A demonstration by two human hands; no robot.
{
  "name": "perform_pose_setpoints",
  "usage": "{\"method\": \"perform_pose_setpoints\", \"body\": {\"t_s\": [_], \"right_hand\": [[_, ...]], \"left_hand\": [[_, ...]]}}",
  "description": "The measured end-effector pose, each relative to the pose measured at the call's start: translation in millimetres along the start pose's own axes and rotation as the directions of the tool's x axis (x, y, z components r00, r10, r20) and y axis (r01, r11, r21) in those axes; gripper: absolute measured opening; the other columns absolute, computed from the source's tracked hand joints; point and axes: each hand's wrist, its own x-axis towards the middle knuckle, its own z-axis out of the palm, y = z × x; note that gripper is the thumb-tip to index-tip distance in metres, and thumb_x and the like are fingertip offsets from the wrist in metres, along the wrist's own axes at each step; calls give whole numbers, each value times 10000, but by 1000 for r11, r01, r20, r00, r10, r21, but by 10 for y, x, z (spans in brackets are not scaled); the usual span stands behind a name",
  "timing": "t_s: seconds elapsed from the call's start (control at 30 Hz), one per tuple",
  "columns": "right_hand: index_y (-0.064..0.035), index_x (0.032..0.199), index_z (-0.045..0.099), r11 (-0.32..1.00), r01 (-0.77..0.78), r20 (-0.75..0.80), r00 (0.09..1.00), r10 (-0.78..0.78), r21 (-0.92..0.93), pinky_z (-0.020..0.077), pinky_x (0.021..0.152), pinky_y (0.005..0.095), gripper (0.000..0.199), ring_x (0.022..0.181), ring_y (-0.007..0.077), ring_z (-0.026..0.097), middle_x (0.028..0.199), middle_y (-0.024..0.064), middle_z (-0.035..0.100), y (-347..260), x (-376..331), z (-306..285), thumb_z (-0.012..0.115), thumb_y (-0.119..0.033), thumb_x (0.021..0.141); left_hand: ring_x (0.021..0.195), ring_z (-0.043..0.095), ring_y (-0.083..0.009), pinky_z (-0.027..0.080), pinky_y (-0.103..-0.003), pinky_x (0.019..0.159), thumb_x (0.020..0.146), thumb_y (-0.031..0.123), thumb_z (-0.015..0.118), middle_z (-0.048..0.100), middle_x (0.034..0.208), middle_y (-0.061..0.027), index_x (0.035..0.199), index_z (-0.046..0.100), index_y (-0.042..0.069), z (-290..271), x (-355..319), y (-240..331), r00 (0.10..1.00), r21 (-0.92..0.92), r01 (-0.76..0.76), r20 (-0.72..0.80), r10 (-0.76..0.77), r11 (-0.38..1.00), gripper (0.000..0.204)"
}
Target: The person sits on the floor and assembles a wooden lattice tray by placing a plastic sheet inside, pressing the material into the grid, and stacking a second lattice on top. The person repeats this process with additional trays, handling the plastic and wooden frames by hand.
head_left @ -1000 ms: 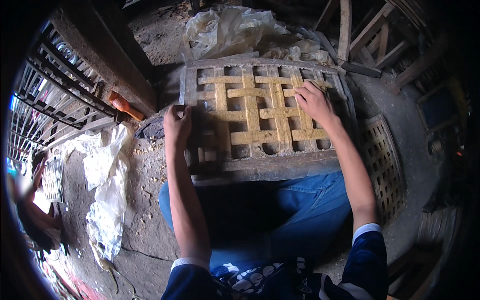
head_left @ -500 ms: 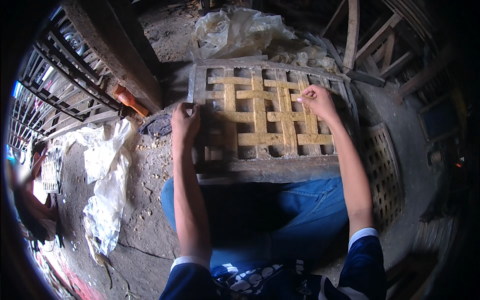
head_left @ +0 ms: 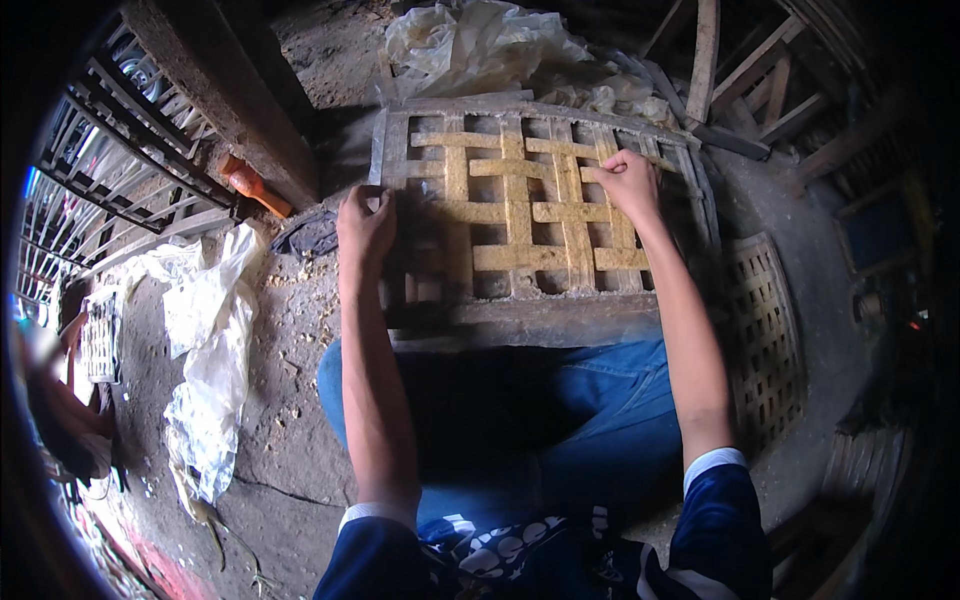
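In front of my lap lies a wooden frame (head_left: 520,310) with an open lattice of flat strips woven over and under. Several yellow, rough-surfaced strips (head_left: 515,195) cross paler grey ones, with dark square gaps between. At the frame's upper right, the thumb and fingers of my right hand (head_left: 634,186) are pinched together on the end of a yellow strip (head_left: 590,174). Beside the frame's left edge, my left hand (head_left: 367,225) is closed with curled fingers and a bent thumb; whatever it may hold is hidden.
Crumpled plastic sheeting (head_left: 480,45) lies beyond the frame, and more plastic (head_left: 210,330) on the floor at left. An orange-handled tool (head_left: 255,188) leans by a wooden post (head_left: 225,90). Another woven panel (head_left: 768,340) rests at right. Another person's arm (head_left: 75,340) shows far left.
The whole scene sits slightly higher in the picture. My right fingers have drawn closer together on the strip; my left hand stays by the frame's left edge.
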Motion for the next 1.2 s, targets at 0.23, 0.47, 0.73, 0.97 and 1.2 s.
{"method": "perform_pose_setpoints", "body": {"t_s": [0.23,0.47,0.73,0.97,1.2], "right_hand": [[-17,819,735,951,55,15,999,-52,-305,561,730,399,278,782,335,717,831,197,731,-114,82,6,833,-251,704],[64,846,708,878,133,80,991,-108,-460,556,859,521,117,867,471,697,907,313,686,-510,-51,48,704,-50,818],[77,922,690,767,290,148,957,-251,-573,569,813,534,158,866,463,697,966,298,684,-376,-163,80,590,-44,900],[7,999,712,860,269,72,962,-264,-434,564,771,480,161,859,390,709,1018,254,701,-198,-147,-67,583,-30,909],[-42,990,733,941,339,106,936,-336,-16,544,779,368,123,860,277,702,951,137,723,-459,-1033,-586,692,-109,896]], "left_hand": [[1055,665,-395,504,-426,931,914,286,673,703,1065,-239,1061,698,6,-13,-22,95,999,2,29,13,-29,1000,318],[943,669,-216,509,-345,835,954,310,666,718,1011,-155,1126,688,3,-3,1,-15,998,48,-59,1,59,997,353],[959,684,-260,511,-364,853,951,315,663,718,1010,-180,1135,690,5,12,6,2,1000,73,-16,-2,16,997,361],[960,689,-250,513,-365,848,932,320,680,726,1006,-160,1136,689,17,52,23,11,1000,76,-9,-15,10,997,366],[1008,687,-276,511,-368,890,916,344,699,724,1056,-176,1154,679,22,8,-24,62,1000,61,-21,-21,23,998,401]]}}
